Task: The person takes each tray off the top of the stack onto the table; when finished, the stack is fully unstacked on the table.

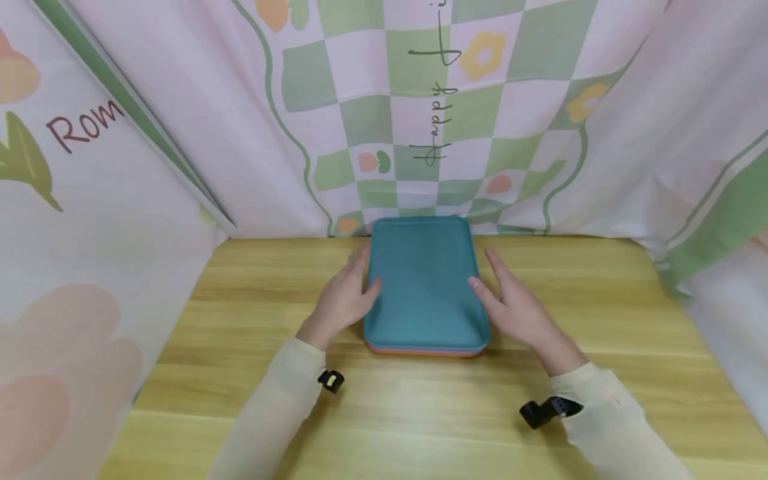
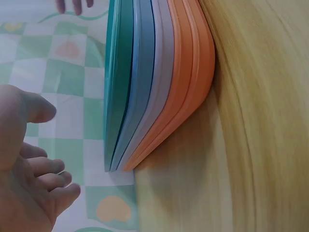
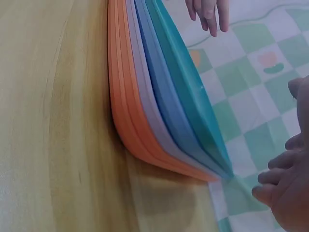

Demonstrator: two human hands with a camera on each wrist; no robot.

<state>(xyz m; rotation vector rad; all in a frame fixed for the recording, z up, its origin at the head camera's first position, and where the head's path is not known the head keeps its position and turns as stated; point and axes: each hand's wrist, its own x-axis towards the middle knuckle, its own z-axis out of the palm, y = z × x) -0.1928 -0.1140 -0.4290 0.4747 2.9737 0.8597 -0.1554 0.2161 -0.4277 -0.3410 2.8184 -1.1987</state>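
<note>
my left hand [image 1: 342,295] and right hand [image 1: 522,308] face each other, apart, thumbs [image 1: 479,289] inward, fingers [image 2: 48,166] relaxed, forearms [image 1: 270,407] angled forward and inward.

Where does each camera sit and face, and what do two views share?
Head: on the head, forward and down at the trays; left hand, right hand, sleeves show.
Left wrist: on that wrist, at the trays' side; left hand, right fingers.
Right wrist: on that wrist, opposite side; right hand, left fingers.
Both wrist views share orange trays.
</note>
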